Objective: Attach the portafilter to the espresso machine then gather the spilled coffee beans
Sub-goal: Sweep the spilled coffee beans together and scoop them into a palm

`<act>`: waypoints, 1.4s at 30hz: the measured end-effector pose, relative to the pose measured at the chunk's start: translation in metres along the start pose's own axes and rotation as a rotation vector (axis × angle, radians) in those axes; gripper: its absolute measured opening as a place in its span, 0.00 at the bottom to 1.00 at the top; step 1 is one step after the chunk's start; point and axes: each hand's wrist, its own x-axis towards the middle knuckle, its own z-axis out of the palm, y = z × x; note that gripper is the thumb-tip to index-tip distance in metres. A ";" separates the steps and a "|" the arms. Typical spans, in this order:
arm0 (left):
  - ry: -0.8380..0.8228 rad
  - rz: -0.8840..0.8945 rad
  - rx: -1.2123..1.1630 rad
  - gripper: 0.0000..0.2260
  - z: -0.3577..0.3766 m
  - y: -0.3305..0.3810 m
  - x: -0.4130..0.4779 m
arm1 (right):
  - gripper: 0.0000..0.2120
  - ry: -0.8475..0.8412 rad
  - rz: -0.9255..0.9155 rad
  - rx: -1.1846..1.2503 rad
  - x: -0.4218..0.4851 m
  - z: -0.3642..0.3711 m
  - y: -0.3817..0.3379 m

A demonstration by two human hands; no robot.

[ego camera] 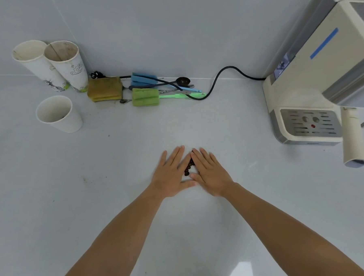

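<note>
Coffee beans [188, 166] are bunched in a little dark pile right between the two hands, so this looks like the gathering half of the job. Left hand [170, 174] and right hand [208, 172] both lie flat on the tabletop [224, 230], fingers [175, 157] stretched out and released, not gripping anything, tips nearly meeting past the pile so they form a wedge around it. Some beans may be hidden under the palms, can't tell.

The portafilter seems to be on the espresso machine [313, 82] already, well off to the right of the fingers; that pale handle [353, 139] sticking out toward the camera is my guess for it.

Next move, I'd say: squeeze the wedge tighter and scoop or pinch the beans up, keeping the edges of the hands down so nothing rolls out.

Far out to the left of the fingers sits a paper cup [57, 114], tilted, with something small and dark inside, maybe. Behind it are two taller cups [53, 64], stained inside, contents not visible.
</note>
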 end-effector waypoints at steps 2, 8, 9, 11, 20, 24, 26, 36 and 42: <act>-0.016 0.002 0.001 0.45 0.002 0.001 -0.004 | 0.45 -0.007 -0.004 -0.006 -0.003 0.002 -0.003; -0.054 -0.015 -0.050 0.52 0.006 0.001 -0.009 | 0.44 -0.020 -0.008 0.046 -0.005 0.007 -0.001; -0.066 -0.047 -0.092 0.50 0.004 0.002 -0.012 | 0.46 -0.007 -0.003 0.097 -0.006 0.008 -0.001; -0.077 -0.127 -0.226 0.42 -0.003 0.005 -0.024 | 0.46 0.044 0.006 0.186 -0.012 0.007 -0.004; 0.269 -0.762 -1.932 0.20 -0.026 0.023 -0.065 | 0.44 0.140 0.127 0.069 -0.014 0.012 -0.015; 0.082 -0.749 -2.211 0.27 -0.020 0.020 -0.079 | 0.40 0.166 0.118 0.052 0.001 0.015 -0.024; 0.026 -0.728 -2.280 0.29 -0.020 0.020 -0.082 | 0.39 0.230 0.078 0.041 0.008 0.014 -0.025; -0.123 -0.642 -2.431 0.30 -0.015 0.024 -0.079 | 0.15 0.576 -0.105 -0.120 0.028 0.019 -0.009; -0.126 -0.632 -2.470 0.30 -0.013 0.023 -0.070 | 0.11 0.685 -0.142 -0.087 0.037 0.023 -0.001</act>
